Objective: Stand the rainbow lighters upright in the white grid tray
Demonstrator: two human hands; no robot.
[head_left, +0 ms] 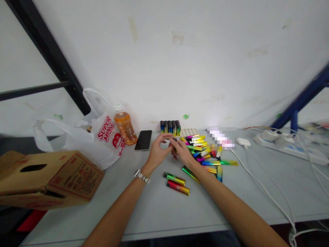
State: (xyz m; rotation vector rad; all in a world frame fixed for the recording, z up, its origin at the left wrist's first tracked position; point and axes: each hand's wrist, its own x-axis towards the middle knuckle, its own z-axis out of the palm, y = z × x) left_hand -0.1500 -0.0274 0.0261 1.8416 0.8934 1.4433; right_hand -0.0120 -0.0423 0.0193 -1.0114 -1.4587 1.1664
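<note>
My left hand (pixel 159 151), with a metal-band watch (pixel 142 176) on its wrist, meets my right hand (pixel 182 150) at the fingertips. Between the closed fingers of both shows the dark end of a lighter (pixel 175 139); its body is mostly hidden. Just behind, a block of upright lighters (pixel 170 127) with black tops stands against the wall. Shiny multicoloured lighters (pixel 205 151) lie in a loose heap beside my right hand. Nearer me lie a green-yellow lighter (pixel 175 178) and a red-gold lighter (pixel 178 188); a green lighter (pixel 191 174) rests by my right forearm.
A phone (pixel 143 140), an orange drink bottle (pixel 125 126) and a white plastic bag (pixel 102 144) are on the left, with a cardboard box (pixel 74 178) nearer. A pale perforated tray (pixel 189 132) lies behind the heap. White cables, a charger (pixel 243 142) and a power strip (pixel 293 147) occupy the right.
</note>
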